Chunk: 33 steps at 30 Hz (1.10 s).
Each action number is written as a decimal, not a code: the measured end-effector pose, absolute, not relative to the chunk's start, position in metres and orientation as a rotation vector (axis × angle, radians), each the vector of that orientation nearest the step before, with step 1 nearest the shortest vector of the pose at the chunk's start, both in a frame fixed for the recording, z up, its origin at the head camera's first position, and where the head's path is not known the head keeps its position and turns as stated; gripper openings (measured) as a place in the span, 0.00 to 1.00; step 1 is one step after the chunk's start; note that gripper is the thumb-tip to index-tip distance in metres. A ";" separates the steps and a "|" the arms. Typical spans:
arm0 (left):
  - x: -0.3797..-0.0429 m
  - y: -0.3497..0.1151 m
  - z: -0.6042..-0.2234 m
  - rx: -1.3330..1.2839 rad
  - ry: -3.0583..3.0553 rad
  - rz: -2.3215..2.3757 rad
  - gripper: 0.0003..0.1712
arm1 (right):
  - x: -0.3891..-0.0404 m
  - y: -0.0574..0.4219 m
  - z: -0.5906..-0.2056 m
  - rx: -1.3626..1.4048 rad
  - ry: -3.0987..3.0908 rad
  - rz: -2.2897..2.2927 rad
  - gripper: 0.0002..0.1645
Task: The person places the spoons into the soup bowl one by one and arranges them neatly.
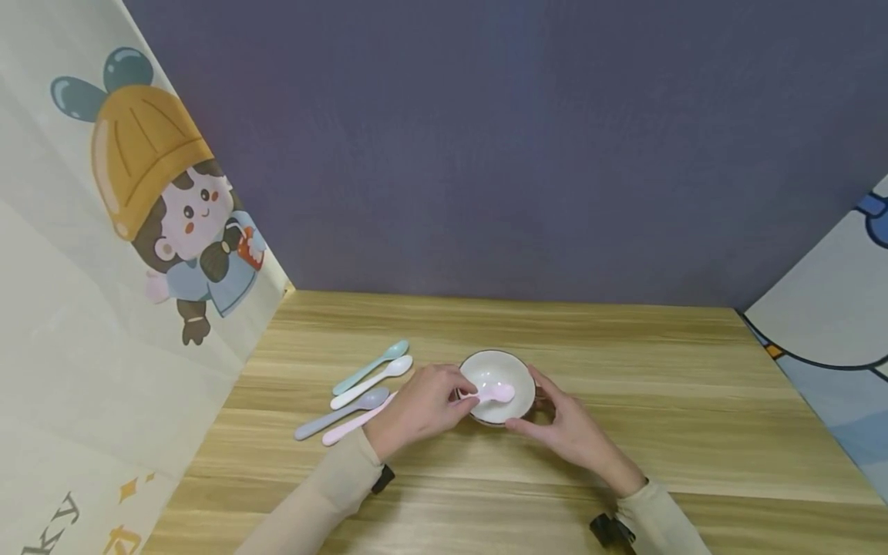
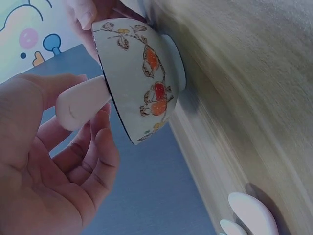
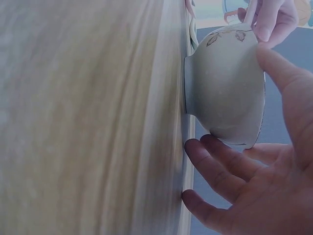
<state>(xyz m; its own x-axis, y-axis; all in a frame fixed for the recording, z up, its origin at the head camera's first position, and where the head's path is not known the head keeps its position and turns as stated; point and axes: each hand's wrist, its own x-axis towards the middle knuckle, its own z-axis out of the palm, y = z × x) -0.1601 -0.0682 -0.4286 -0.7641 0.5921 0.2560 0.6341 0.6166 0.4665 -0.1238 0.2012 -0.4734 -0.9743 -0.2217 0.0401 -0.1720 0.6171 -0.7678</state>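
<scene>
The bowl looked like glossy ceramic, the held spoon like smooth plastic. The table showed wood grain; the sleeves looked like matt cloth.

Both sleeves are plain and pale beige. A small black block shows beside each cuff.

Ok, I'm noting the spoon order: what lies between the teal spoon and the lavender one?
A white spoon lies between the teal spoon and the lavender spoon, as the head view shows.

Room opens beyond the bowl; spoons obstruct its left.
</scene>
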 end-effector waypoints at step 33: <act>-0.178 -0.120 -0.433 -0.678 -2.788 -1.198 0.10 | -0.134 0.208 -0.478 -0.374 2.747 -1.344 0.64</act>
